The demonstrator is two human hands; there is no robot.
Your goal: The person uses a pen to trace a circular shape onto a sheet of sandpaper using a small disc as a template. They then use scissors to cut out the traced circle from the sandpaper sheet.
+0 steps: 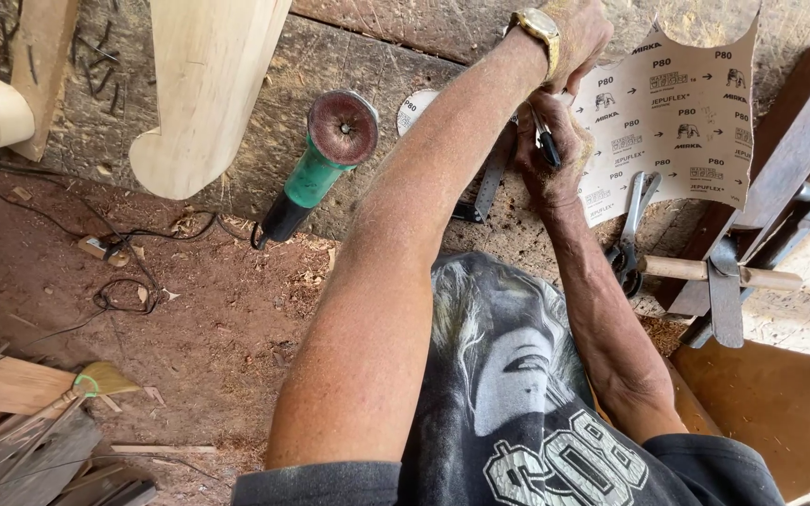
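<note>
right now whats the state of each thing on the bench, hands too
left hand: pressed on the sheet, wristwatch on
right hand: closed round a dark pen, tip on the sheet
pale sandpaper sheet: lying backing side up, edges cut out in curves
green angle grinder: lying on the bench, red sanding disc up, cord trailing
metal scissors: lying flat, blades closed
wooden-handled hammer: lying flat beside the scissors

Both hands are working over a sandpaper sheet (677, 112) lying back-up on the workbench (236, 150), the right hand (555, 155) gripping a dark pen (546, 142), the left hand (578, 37) pressing the sheet's edge, with a green angle grinder (321, 164) and scissors (632, 230) lying nearby.
</note>
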